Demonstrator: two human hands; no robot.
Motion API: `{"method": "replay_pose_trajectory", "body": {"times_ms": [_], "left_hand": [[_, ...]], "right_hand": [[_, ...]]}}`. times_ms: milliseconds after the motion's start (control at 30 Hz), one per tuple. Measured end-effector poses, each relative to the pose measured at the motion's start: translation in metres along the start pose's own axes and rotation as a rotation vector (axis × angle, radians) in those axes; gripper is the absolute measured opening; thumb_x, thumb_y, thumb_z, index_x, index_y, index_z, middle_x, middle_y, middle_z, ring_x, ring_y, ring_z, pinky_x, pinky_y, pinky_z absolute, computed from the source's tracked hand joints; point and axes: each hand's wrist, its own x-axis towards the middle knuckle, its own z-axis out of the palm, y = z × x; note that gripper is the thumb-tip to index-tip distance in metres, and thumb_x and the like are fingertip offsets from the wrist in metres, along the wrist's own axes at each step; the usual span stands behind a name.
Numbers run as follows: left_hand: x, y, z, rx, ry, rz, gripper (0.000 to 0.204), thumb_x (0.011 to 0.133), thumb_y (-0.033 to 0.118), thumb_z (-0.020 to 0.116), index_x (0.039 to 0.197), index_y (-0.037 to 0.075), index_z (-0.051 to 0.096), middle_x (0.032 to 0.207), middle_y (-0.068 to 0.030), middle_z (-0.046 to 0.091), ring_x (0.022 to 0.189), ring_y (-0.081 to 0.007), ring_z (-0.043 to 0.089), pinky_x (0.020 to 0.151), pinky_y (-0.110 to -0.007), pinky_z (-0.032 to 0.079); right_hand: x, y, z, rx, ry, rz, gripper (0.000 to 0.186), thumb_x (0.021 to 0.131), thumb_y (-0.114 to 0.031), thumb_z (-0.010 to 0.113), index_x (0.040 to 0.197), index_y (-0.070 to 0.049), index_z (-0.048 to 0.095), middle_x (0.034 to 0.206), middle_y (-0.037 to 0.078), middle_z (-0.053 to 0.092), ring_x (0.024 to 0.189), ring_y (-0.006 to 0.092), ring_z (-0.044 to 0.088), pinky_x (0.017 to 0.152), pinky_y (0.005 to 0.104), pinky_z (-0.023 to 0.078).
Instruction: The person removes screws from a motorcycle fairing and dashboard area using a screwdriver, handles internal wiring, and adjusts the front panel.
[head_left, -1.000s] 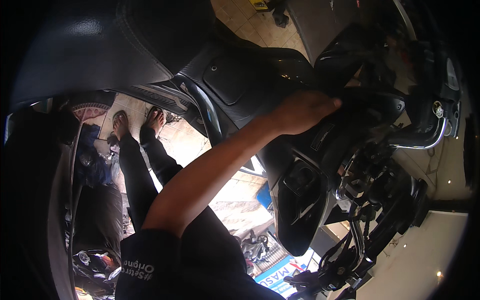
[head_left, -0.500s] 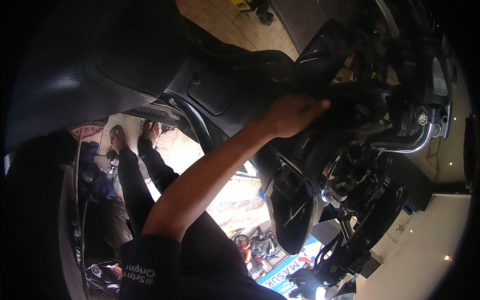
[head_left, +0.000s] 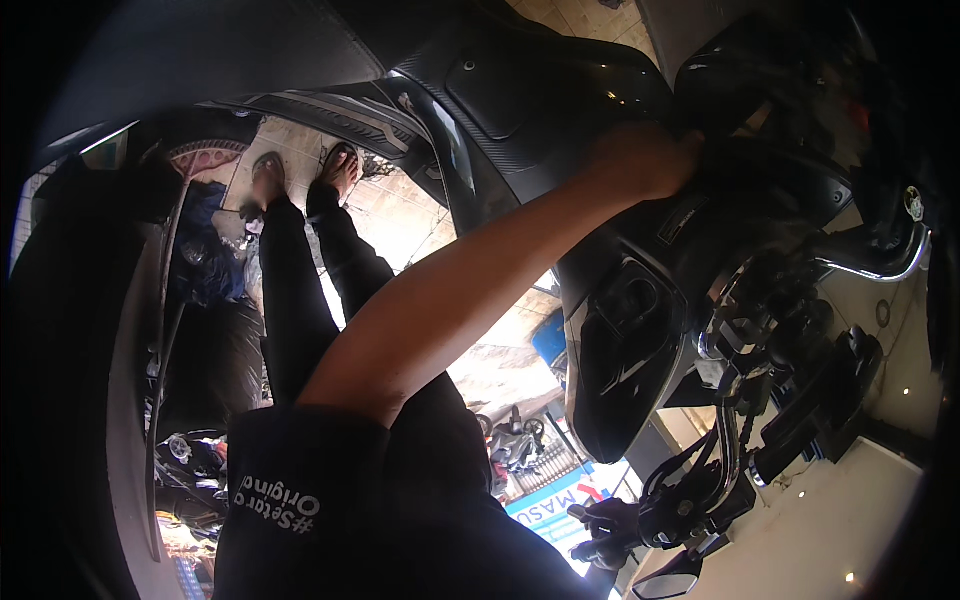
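Observation:
My left arm reaches across from the lower left, and my left hand (head_left: 650, 163) is closed low over the middle of a black motor scooter (head_left: 585, 85). Its fingertips point away from me, so what they hold, if anything, is hidden. Below the hand is the scooter's glossy black front side panel (head_left: 625, 340). A textured centre panel (head_left: 490, 105) with a bolt lies to the left of it. Chrome handlebar tubing (head_left: 735, 430) leads down to a dark grip and lever (head_left: 605, 530) at the lower edge. My right hand cannot be made out.
The black seat (head_left: 230, 60) spans the upper left. My feet in sandals (head_left: 268, 178) stand on pale floor tiles (head_left: 405, 225). Dark plastic bags (head_left: 205, 260) lie beside them. A blue and white sign (head_left: 560, 510) and parked motorcycles (head_left: 515, 440) show farther off; a mirror (head_left: 670, 585) sits lower right.
The whole view has shifted, so the scooter and my feet appear higher and more to the right. My left hand stays closed at about the same spot on the scooter.

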Motion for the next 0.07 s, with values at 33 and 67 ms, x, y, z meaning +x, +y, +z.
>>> {"method": "replay_pose_trajectory", "body": {"times_ms": [33, 67], "left_hand": [[0.012, -0.009, 0.0108, 0.043, 0.001, 0.032, 0.066, 0.101, 0.052, 0.034, 0.119, -0.003, 0.067, 0.126, -0.0257, 0.063, 0.12, -0.0401, 0.06, 0.104, -0.047, 0.046], [0.0155, -0.0126, 0.0166, 0.089, -0.005, 0.065, 0.065, 0.101, 0.05, 0.033, 0.12, -0.002, 0.067, 0.128, -0.0245, 0.063, 0.121, -0.0398, 0.059, 0.104, -0.047, 0.046]], "right_hand": [[0.0005, 0.0002, -0.0025, -0.001, -0.009, -0.01, 0.081, 0.054, -0.011, 0.089, 0.124, 0.002, 0.048, 0.109, 0.014, 0.063, 0.092, 0.024, 0.065, 0.079, 0.0354, 0.055], [-0.0013, 0.0004, -0.0043, -0.004, -0.017, -0.012, 0.082, 0.054, -0.011, 0.089, 0.124, 0.002, 0.048, 0.109, 0.014, 0.063, 0.092, 0.0241, 0.065, 0.079, 0.0354, 0.055]]}}
